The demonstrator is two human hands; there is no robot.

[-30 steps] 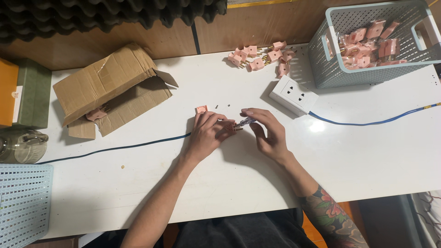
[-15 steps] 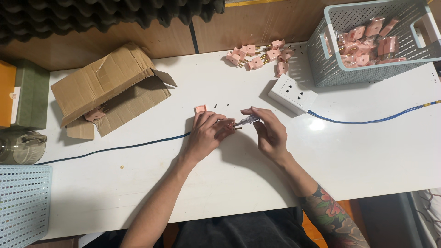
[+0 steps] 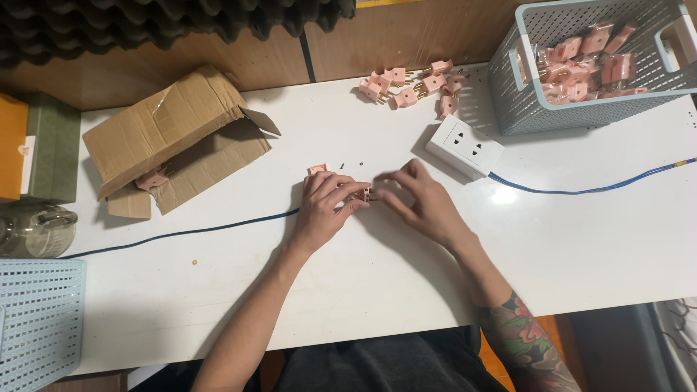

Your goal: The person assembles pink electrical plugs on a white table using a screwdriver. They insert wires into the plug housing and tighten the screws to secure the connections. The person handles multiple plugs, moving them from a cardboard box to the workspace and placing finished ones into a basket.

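Centrally, one white table [image 3: 406,290] carried every item. One torn cardboard box [image 3: 163,134] lay at ten o'clock, with one pink plug [image 3: 151,179] at its mouth. One grey mesh basket [image 3: 519,87] at one o'clock held bagged pink plugs, too many to count. One white socket block [image 3: 465,147] on a blue cable sat just right of centre. About eight loose pink plugs [image 3: 414,83] lay heaped at twelve o'clock. At centre, left hand [image 3: 323,210] and right hand [image 3: 425,203] pinched one small pink plug [image 3: 363,193] together, brass pins showing. One pink piece [image 3: 316,169] and two tiny screws [image 3: 351,165] lay just above.
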